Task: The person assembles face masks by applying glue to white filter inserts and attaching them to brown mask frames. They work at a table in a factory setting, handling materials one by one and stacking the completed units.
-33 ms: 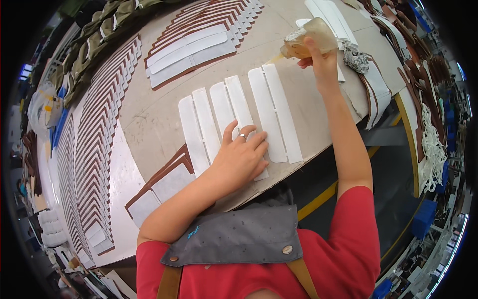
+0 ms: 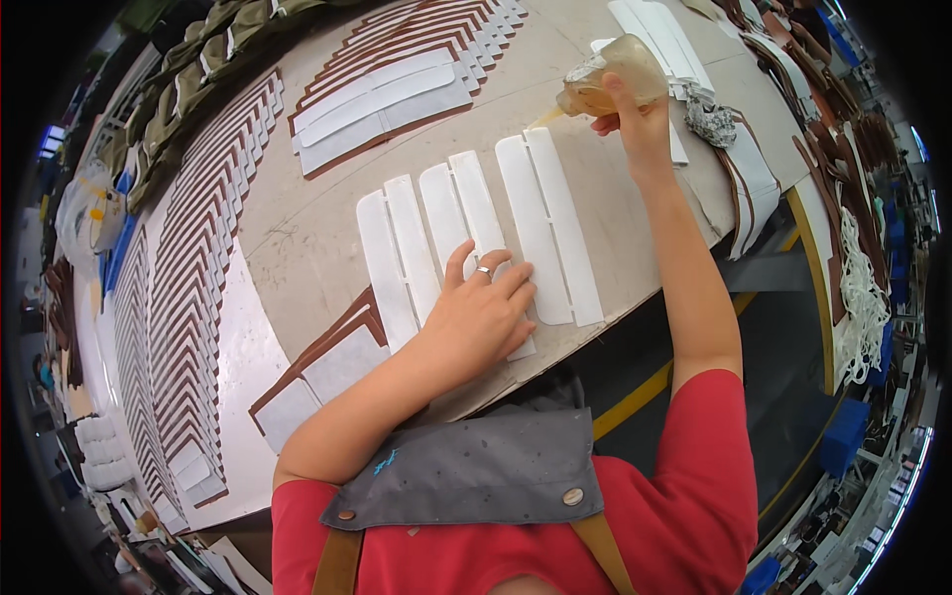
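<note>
Several long white strips (image 2: 548, 220) lie side by side in pairs on the beige worktable (image 2: 297, 248). My left hand (image 2: 481, 317), with a ring on one finger, lies flat with fingers spread on the near end of the middle pair of strips (image 2: 458, 206). My right hand (image 2: 635, 111) is raised over the far end of the right pair and grips a soft translucent bottle of amber liquid (image 2: 610, 71), its nozzle tilted down toward the strips.
Fanned rows of brown-edged white pieces (image 2: 188, 297) cover the table's left and far side. More white pieces (image 2: 377, 99) lie stacked at the back. A crumpled grey rag (image 2: 706, 121) sits by the right edge. Brown and white parts (image 2: 843, 228) crowd the right.
</note>
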The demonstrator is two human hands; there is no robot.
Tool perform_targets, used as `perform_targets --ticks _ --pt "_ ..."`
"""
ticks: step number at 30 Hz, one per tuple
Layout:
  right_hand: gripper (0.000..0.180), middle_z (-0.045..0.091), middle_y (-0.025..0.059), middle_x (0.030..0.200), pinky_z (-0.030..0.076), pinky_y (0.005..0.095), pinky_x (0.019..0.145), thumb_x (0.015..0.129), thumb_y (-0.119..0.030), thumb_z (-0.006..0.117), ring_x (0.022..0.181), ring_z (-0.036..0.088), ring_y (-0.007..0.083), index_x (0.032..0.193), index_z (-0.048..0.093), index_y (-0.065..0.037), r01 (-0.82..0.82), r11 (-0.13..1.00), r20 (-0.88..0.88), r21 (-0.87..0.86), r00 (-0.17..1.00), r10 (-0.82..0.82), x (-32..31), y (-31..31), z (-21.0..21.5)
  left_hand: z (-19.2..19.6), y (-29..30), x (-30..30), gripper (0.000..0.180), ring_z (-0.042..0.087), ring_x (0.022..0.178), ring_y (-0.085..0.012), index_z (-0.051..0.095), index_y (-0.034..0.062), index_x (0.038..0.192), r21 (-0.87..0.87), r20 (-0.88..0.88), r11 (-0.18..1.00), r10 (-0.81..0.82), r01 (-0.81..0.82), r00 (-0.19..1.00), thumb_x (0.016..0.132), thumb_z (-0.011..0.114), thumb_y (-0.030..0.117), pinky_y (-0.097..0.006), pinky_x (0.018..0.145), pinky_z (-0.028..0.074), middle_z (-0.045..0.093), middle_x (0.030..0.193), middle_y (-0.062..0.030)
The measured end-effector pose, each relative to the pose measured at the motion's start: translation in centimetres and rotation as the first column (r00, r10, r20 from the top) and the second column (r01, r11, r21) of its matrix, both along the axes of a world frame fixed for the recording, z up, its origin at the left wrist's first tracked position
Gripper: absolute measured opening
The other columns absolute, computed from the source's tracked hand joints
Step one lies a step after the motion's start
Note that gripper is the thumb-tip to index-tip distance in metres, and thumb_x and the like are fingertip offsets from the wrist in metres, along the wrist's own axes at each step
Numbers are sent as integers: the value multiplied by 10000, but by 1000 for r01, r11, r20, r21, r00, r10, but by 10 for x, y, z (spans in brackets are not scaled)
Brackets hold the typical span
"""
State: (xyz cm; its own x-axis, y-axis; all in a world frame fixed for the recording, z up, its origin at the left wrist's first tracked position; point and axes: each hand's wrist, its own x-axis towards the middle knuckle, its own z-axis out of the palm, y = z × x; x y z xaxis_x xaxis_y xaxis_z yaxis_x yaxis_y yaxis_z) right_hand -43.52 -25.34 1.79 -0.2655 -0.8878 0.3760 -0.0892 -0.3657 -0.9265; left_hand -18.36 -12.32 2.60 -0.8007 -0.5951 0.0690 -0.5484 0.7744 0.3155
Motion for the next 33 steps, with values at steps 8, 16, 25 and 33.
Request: perform_targets --ticks 8,16,25,33 --pt "370 593 65 719 400 215 367 817 -316 673 425 504 110 964 541 -2 34 998 25 52 999 -35 1 7 -7 2 0 1 327 410 1194 -248 588 67 1042 23 5 1000 5 -5 1000 771 645 242 -514 1055 168 525 1182 -38" --pt "457 578 63 810 412 209 379 794 -274 707 447 497 91 1082 474 -6 -79 976 59 203 996 68 -8 66 0 0 1 -1 327 404 1199 -235 592 71 1032 12 -15 1000 11 -10 1000 764 654 247 -509 1051 177 528 1178 -31" --pt "640 581 53 910 458 219 502 675 -287 801 691 571 103 1147 472 -6 -213 933 37 289 977 212 -18 143 1 3 1 -3 322 408 1196 -231 589 72 1027 5 -7 1000 15 -15 1000 763 655 244 -505 1052 173 531 1184 -21" --pt "812 575 80 1052 446 292 829 501 -288 906 954 579 180 1140 493 -3 -327 939 -426 103 839 339 -8 167 33 2 1 -1 323 404 1199 -237 585 66 1036 1 9 1000 10 -10 1000 780 639 254 -504 1056 161 529 1189 -26"
